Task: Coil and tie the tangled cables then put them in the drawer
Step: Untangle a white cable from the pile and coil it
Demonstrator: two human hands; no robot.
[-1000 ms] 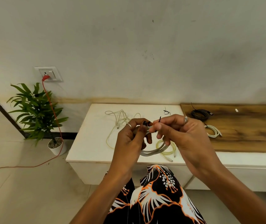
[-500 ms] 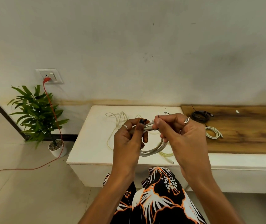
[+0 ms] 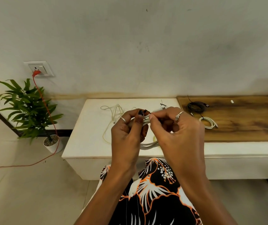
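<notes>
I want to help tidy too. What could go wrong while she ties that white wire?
1. The left hand and right hand hold the white coil in the air over the white table. If one grip slips, the loops may spring open.
2. The tie is tiny and hard to see at the fingertips, so it could drop.
3. The loose cream cable nearby could tangle in.

Both forearms were bare, no sleeves. Left hand [image 3: 126, 135] had a thin plain silver ring [image 3: 123, 119] and dark nail polish on the thumb. Right hand [image 3: 177, 135] had a chunkier patterned silver ring [image 3: 178, 116]. Garment [image 3: 152, 197] over the lap was black with a white-and-orange leaf print.
</notes>
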